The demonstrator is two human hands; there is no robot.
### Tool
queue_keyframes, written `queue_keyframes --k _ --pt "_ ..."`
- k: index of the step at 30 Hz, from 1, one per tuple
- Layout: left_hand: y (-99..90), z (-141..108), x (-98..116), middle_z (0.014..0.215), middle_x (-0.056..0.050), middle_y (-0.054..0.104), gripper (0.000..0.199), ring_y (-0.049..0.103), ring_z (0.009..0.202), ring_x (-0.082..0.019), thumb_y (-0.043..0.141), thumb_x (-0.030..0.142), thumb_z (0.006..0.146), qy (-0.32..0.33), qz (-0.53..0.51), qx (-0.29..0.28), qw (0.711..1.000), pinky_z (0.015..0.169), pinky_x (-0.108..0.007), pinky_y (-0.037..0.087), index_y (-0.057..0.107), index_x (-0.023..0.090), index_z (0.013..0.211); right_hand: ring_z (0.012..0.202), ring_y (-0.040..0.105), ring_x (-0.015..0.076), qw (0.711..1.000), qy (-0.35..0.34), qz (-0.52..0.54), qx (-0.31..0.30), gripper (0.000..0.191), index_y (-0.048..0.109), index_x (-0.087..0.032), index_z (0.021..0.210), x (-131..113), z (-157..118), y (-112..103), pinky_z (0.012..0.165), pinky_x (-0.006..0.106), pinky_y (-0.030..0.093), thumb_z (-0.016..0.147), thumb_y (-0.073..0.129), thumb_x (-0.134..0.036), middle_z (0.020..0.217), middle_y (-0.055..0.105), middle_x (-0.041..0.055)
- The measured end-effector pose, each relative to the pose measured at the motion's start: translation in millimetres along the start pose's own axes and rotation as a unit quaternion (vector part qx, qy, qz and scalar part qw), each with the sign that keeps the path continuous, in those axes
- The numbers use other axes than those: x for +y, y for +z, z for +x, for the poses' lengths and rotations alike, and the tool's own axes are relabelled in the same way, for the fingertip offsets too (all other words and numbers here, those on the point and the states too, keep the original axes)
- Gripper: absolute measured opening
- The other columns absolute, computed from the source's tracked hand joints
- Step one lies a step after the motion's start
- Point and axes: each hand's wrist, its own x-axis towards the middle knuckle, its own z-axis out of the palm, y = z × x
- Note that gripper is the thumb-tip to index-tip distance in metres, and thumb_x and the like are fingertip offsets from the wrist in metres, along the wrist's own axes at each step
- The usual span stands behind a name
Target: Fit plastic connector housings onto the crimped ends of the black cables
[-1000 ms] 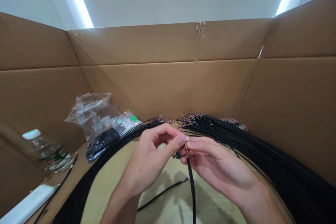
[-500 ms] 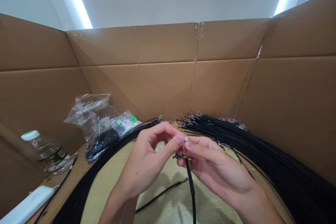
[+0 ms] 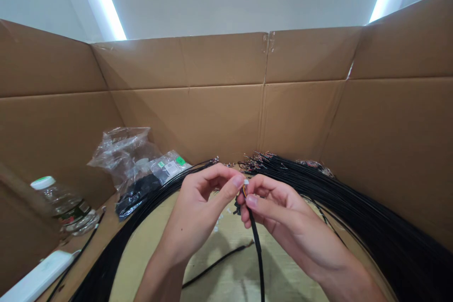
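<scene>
Between my hands is a small white connector (image 3: pixel 246 182), with thin coloured wires (image 3: pixel 244 190) running down from it into a black cable (image 3: pixel 257 245). My left hand (image 3: pixel 201 207) pinches the connector's left side between thumb and forefinger. Thumb and fingers of my right hand (image 3: pixel 286 214) grip the wires at the cable's top end. A small black piece (image 3: pixel 237 207) shows below my left fingertips; its kind is unclear. Under my hands, a second black cable (image 3: pixel 217 262) lies on the table (image 3: pixel 212 283), its bare wire ends pointing right.
Thick bundles of black cables curve along the left (image 3: pixel 116 240) and right (image 3: pixel 357 207). Clear plastic bags (image 3: pixel 123 151), a water bottle (image 3: pixel 67 207) and a white power strip (image 3: pixel 40 276) sit at left. Cardboard walls (image 3: pixel 219 113) surround the table.
My right thumb and fingers have shifted down from the connector onto the wires, uncovering more of the connector. The connector has moved slightly up and left; my left hand keeps its pinch.
</scene>
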Motion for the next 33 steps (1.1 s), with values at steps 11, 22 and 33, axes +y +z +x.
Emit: queue_keyframes --k 11,22,33 --pt "5.0 -3 2 0.099 0.000 0.072 0.015 0.069 0.096 -0.017 0.087 0.018 0.095 0.173 0.176 0.069 0.967 0.089 -0.029 0.051 0.076 0.025 0.087 0.079 0.066 0.0127 0.992 -0.063 -0.016 0.111 0.033 0.078 -0.021 0.097 3 6 -1 0.078 0.027 0.054 0.080 0.102 -0.035 0.092 0.071 -0.0006" --pt "17.5 -4 1 0.081 0.003 0.073 0.013 0.067 0.078 -0.015 0.082 0.018 0.095 0.120 0.127 0.077 0.982 0.078 -0.029 0.055 0.072 0.024 0.088 0.079 0.066 0.0126 0.984 -0.082 -0.006 0.159 0.037 0.077 -0.022 0.102 4 5 1 0.075 0.025 0.054 0.080 0.102 -0.039 0.088 0.071 -0.0003" --pt "19.1 0 -5 0.083 0.007 0.074 0.016 0.068 0.072 -0.009 0.073 0.011 0.097 0.177 0.150 0.108 0.967 0.070 -0.018 0.057 0.077 0.025 0.103 0.076 0.071 0.0103 0.970 -0.176 -0.098 0.137 0.020 0.078 -0.025 0.100 10 4 0 0.071 0.020 0.060 0.093 0.093 -0.036 0.091 0.074 -0.0012"
